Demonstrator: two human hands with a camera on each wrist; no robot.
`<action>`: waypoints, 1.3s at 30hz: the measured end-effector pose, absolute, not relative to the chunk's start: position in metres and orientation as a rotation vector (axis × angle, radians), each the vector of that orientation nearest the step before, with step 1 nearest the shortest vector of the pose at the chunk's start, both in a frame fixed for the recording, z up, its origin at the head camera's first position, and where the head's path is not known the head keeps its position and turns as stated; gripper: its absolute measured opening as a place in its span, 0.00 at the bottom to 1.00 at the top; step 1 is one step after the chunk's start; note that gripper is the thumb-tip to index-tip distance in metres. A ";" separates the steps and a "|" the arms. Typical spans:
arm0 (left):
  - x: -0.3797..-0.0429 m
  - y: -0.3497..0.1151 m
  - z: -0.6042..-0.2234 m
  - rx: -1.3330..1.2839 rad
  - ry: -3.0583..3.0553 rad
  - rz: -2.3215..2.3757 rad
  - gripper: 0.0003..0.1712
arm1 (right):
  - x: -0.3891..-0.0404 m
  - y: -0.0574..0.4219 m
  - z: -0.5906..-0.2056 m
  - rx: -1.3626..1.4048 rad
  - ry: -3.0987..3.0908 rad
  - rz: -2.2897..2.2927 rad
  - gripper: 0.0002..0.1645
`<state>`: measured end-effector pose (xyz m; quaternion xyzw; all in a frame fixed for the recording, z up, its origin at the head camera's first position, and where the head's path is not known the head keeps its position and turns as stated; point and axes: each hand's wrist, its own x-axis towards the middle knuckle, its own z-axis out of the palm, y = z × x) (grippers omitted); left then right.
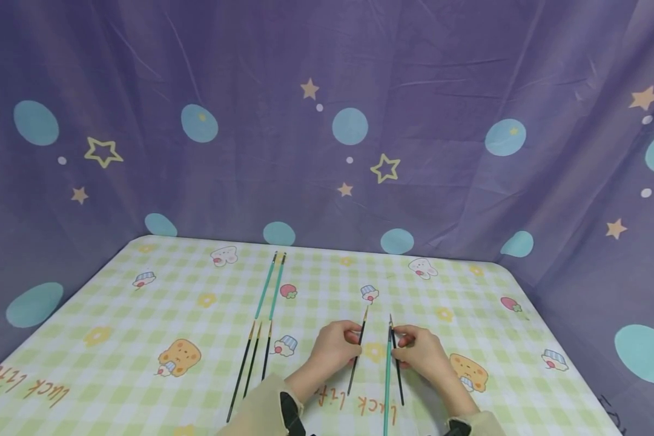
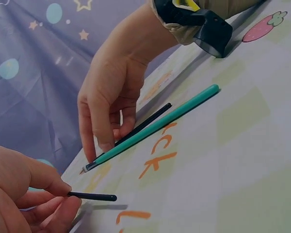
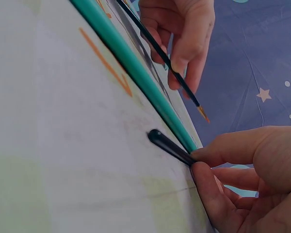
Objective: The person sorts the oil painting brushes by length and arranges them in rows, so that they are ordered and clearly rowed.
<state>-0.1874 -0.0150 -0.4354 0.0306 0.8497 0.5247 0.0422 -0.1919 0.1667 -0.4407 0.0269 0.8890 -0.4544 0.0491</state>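
My left hand (image 1: pixel 336 346) pinches a thin black paintbrush (image 1: pixel 353 374) between thumb and fingers. In the right wrist view this brush slants just off the cloth, its orange-tan bristles (image 3: pixel 203 113) pointing away from me. To the right, my right hand (image 1: pixel 422 356) pinches a second black paintbrush (image 1: pixel 399 383) at the cloth. Close along that brush's left side lies a green paintbrush (image 1: pixel 387 387), its handle toward me. The right thumb and fingertip are right at the green brush in the right wrist view; whether they grip it too is unclear.
Left of the hands, three black paintbrushes (image 1: pixel 249 366) lie side by side. Beyond them two green paintbrushes (image 1: pixel 277 287) lie roughly parallel. A checked cloth (image 1: pixel 158 303) with printed figures covers the table, and a purple curtain (image 1: pixel 283 175) hangs behind it.
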 end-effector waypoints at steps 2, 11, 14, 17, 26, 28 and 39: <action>-0.186 -0.018 -0.435 0.079 2.590 1.620 0.21 | -0.192 0.167 -0.441 0.079 2.708 -1.385 0.29; -0.178 -0.034 -0.433 0.069 2.592 1.619 0.21 | -0.191 0.166 -0.440 0.076 2.711 -1.379 0.29; -0.174 -0.040 -0.432 0.080 2.593 1.615 0.22 | -0.191 0.166 -0.440 0.075 2.704 -1.384 0.29; -0.171 -0.046 -0.432 0.072 2.584 1.617 0.23 | -0.191 0.166 -0.440 0.072 2.702 -1.384 0.29; -0.165 -0.069 -0.435 0.057 2.573 1.612 0.23 | -0.191 0.166 -0.441 0.069 2.716 -1.380 0.30; -0.164 -0.074 -0.435 0.056 2.578 1.612 0.23 | -0.192 0.167 -0.441 0.065 2.710 -1.381 0.30; -0.153 -0.098 -0.432 -0.026 2.576 1.585 0.24 | -0.192 0.167 -0.441 0.058 2.709 -1.377 0.29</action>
